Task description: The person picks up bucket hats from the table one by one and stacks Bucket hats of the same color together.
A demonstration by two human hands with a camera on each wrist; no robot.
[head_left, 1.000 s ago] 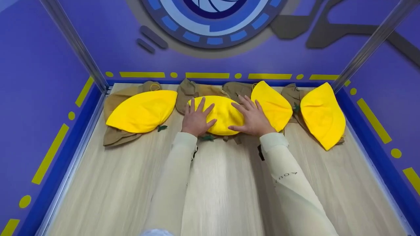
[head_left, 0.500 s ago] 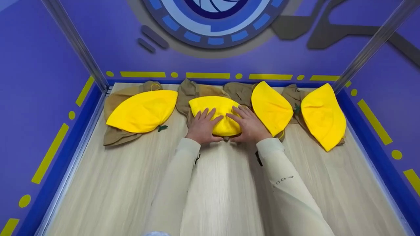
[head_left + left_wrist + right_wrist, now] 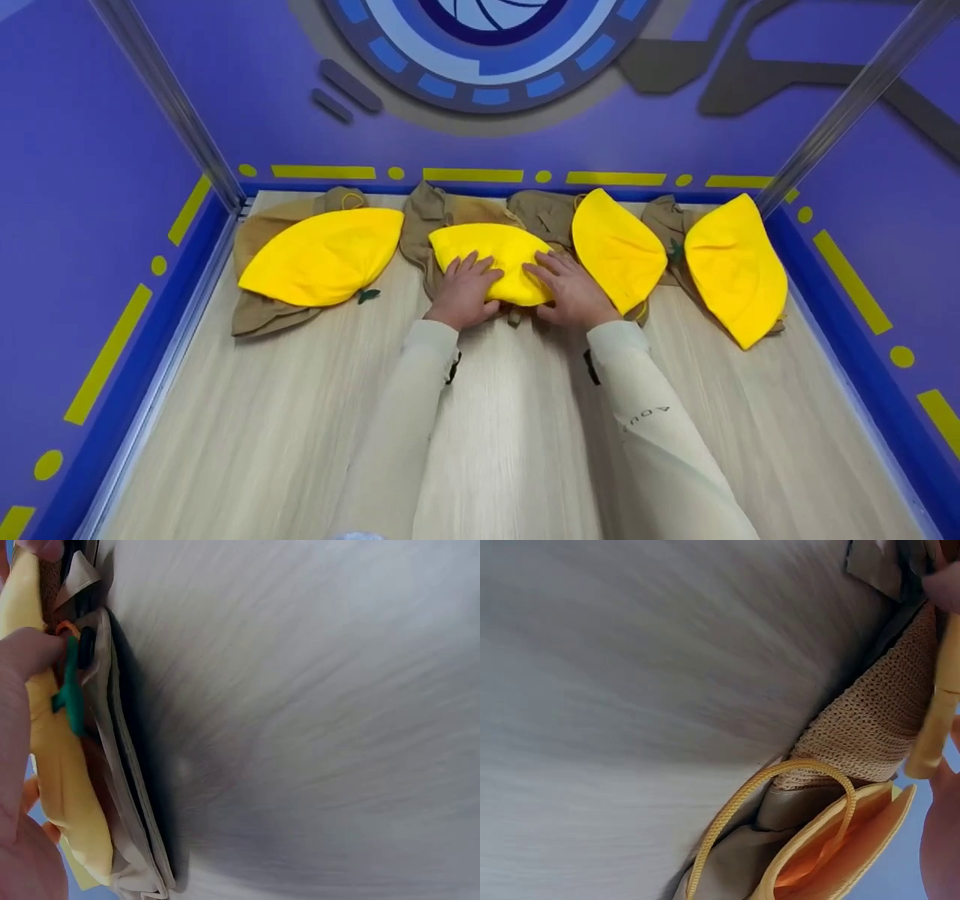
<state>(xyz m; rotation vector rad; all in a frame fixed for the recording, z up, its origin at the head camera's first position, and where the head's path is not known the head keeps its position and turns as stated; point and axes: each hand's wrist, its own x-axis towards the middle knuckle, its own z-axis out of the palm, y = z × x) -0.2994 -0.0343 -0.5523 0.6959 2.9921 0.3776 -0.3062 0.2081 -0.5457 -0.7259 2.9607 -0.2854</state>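
In the head view my left hand (image 3: 461, 292) and right hand (image 3: 574, 292) hold the front edge of a yellow cloth hat (image 3: 491, 244), folded flat, from either side. Their fingers lie over its top, thumbs at the lower edge. Beneath this hat is khaki fabric (image 3: 426, 217). The left wrist view shows my thumb (image 3: 34, 652) against the hat beside a green leaf-shaped tag (image 3: 71, 694) and layered khaki cloth (image 3: 124, 765). Brown mesh (image 3: 862, 712) shows under the hat's edge in the right wrist view, close to a neighbouring hat's yellow cord (image 3: 735, 806).
One folded yellow hat (image 3: 326, 255) lies to the left; two others, a near one (image 3: 619, 251) and a far one (image 3: 739, 270), lie to the right, all over khaki pieces. The wooden tabletop (image 3: 480, 450) is walled by purple panels (image 3: 480, 142).
Both hands, spread flat over the middle hat a second ago, have slid toward the front and drawn in their fingers, with thumbs now at the hat's lower edge. The other hats lie as before.
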